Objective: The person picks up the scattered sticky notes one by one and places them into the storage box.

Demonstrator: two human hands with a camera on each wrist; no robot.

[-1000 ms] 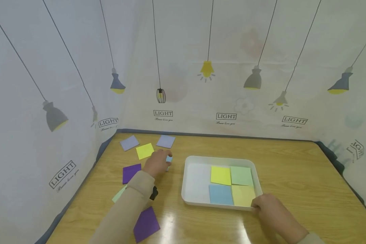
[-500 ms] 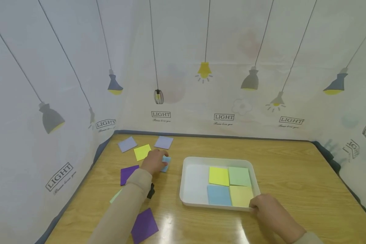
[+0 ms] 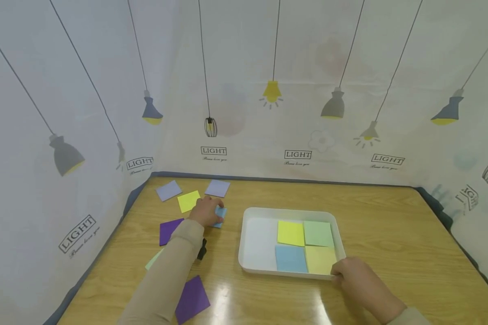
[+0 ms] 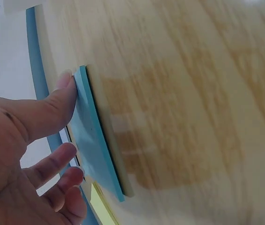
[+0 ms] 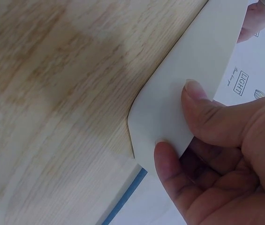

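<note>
At the left of the table, my left hand (image 3: 205, 211) holds a blue sticky note pad (image 3: 220, 217) by its edges. In the left wrist view the thumb sits at one end of the blue pad (image 4: 92, 136) and the bent fingertips are at its far edge. My right hand (image 3: 358, 283) grips the near right corner of a white tray (image 3: 257, 239). Its thumb and fingers pinch the tray wall (image 5: 165, 108) in the right wrist view. On the tray's right side lie a yellow pad (image 3: 290, 233), a green one (image 3: 318, 233), a blue one (image 3: 291, 259) and a pale yellow one (image 3: 320, 260).
Around my left arm lie two lilac pads (image 3: 168, 190), a yellow pad (image 3: 189, 201), a dark purple pad (image 3: 170, 230), a partly hidden green pad (image 3: 152, 260) and another purple pad (image 3: 193, 299). A lamp-patterned cloth (image 3: 248, 174) closes off the table's back and sides.
My left hand has shifted slightly left at the blue pad, more of which now shows. The right hand keeps its grip on the tray corner. The head view has shifted a little.
</note>
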